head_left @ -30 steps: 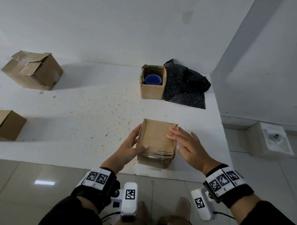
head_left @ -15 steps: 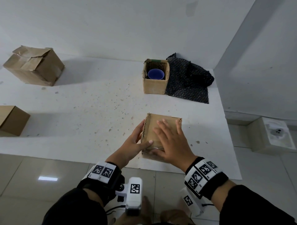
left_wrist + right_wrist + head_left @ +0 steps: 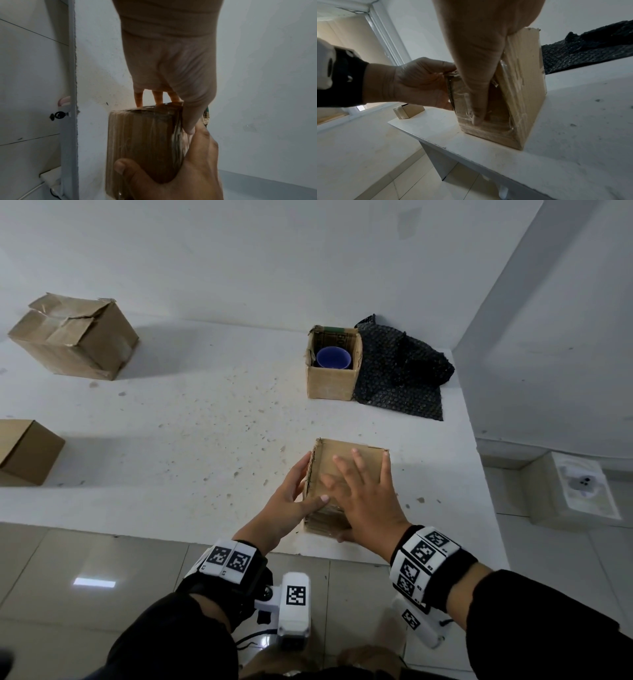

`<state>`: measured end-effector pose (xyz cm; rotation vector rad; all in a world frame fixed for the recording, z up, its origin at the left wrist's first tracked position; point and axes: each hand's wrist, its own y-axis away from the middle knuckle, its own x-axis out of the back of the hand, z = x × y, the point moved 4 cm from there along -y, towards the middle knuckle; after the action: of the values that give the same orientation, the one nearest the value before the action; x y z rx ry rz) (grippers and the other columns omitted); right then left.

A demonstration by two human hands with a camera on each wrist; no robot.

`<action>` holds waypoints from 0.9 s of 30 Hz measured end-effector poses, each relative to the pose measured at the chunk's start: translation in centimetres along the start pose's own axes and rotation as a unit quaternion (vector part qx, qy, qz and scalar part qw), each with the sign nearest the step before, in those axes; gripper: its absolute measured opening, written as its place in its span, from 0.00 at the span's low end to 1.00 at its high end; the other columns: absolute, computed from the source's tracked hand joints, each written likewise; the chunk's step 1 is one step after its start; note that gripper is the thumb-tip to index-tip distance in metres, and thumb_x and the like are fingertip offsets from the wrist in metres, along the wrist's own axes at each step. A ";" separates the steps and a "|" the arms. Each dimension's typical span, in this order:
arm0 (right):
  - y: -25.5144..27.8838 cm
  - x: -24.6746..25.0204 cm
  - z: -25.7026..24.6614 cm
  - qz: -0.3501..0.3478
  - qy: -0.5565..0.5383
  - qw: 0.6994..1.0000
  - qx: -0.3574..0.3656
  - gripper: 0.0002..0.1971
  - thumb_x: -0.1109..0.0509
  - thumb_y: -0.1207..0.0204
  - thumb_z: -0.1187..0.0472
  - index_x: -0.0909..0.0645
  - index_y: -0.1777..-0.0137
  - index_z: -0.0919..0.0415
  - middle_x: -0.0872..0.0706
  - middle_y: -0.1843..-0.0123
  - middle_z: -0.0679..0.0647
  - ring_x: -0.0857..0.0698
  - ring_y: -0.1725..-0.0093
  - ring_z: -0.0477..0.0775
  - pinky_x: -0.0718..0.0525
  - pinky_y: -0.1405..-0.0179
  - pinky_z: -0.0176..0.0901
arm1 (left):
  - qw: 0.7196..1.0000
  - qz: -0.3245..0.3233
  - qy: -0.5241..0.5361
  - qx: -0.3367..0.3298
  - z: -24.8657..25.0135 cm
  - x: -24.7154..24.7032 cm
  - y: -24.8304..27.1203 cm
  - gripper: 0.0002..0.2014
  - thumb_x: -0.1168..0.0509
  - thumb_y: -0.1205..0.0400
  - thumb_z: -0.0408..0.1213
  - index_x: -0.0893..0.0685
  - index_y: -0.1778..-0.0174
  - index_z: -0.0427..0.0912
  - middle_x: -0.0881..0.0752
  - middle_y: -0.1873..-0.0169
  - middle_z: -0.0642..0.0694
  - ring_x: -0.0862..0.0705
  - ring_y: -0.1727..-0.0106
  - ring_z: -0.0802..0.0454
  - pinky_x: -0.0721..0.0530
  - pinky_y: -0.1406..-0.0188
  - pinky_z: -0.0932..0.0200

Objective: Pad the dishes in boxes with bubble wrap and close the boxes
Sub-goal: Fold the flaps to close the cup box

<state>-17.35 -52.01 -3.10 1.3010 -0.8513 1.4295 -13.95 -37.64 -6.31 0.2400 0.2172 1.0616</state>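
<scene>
Overhead, the closed box (image 3: 346, 474) sits near the table's (image 3: 171, 422) front edge at about 5 o'clock, with the left hand (image 3: 291, 501) cupping its left side, thumb on top, and the right hand (image 3: 366, 501) pressed flat on the lid, fingers spread. An open box (image 3: 334, 381) holding a blue cup (image 3: 333, 358) stands at 1 o'clock, bubble wrap (image 3: 400, 374) touching its right. At the left wrist, the left thumb (image 3: 190, 116) lies along the box's taped edge. At the right wrist, the right thumb (image 3: 476, 83) presses the taped front.
</scene>
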 end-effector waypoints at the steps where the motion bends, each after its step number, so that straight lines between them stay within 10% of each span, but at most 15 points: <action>1: 0.0 0.0 0.0 -0.007 0.006 1.000 0.001 0.59 0.21 0.49 0.32 0.48 0.20 0.47 0.46 0.17 0.59 0.51 0.18 0.71 0.61 0.31 0.84 | 1.000 0.001 -0.001 -0.001 0.1 0.0 0.0 0.43 0.23 0.31 0.51 0.39 0.23 0.70 0.32 0.22 0.58 0.34 0.21 0.54 0.31 0.24 0.43; 5: -0.3 0.1 0.6 -0.030 -0.037 0.999 0.014 0.58 0.24 0.43 0.33 0.57 0.18 0.44 0.56 0.16 0.56 0.61 0.18 0.68 0.62 0.27 0.80 | 1.000 0.001 0.001 -0.006 0.4 -0.1 0.0 0.41 0.26 0.25 0.41 0.40 0.21 0.64 0.34 0.21 0.56 0.33 0.22 0.55 0.27 0.26 0.46; 10: 0.4 0.0 0.7 0.054 -0.098 0.993 0.037 0.42 0.21 0.42 0.50 0.32 0.26 0.55 0.32 0.21 0.58 0.39 0.20 0.64 0.48 0.21 0.68 | 1.000 -0.007 0.001 -0.008 0.6 -0.1 0.2 0.42 0.26 0.26 0.41 0.41 0.20 0.63 0.35 0.21 0.56 0.34 0.22 0.56 0.30 0.23 0.46; 16: 0.5 -0.3 0.5 0.049 -0.052 0.997 0.022 0.52 0.21 0.50 0.32 0.32 0.26 0.55 0.29 0.23 0.59 0.33 0.23 0.67 0.41 0.28 0.77 | 1.000 -0.006 -0.012 -0.003 0.8 -0.1 0.3 0.42 0.26 0.25 0.43 0.42 0.20 0.65 0.37 0.20 0.55 0.36 0.21 0.54 0.31 0.23 0.45; 22: 0.8 -0.2 1.2 0.071 -0.080 0.992 0.072 0.30 0.41 0.26 0.37 0.32 0.24 0.42 0.29 0.23 0.61 0.32 0.23 0.70 0.39 0.31 0.81 | 1.000 -0.009 0.014 0.004 0.9 -0.2 0.1 0.39 0.28 0.24 0.40 0.40 0.21 0.64 0.34 0.22 0.57 0.30 0.24 0.56 0.26 0.27 0.48; 27: 0.8 0.0 1.1 0.062 -0.092 0.989 0.093 0.28 0.41 0.30 0.42 0.29 0.27 0.41 0.28 0.23 0.63 0.31 0.25 0.73 0.37 0.32 0.81 | 0.998 -0.005 0.060 0.034 1.6 -0.3 0.0 0.33 0.35 0.19 0.28 0.37 0.23 0.61 0.30 0.24 0.58 0.22 0.32 0.56 0.17 0.47 0.61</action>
<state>-17.79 -53.25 -2.79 1.5629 -0.9511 1.5323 -13.58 -38.04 -4.79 0.2367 0.3619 1.0604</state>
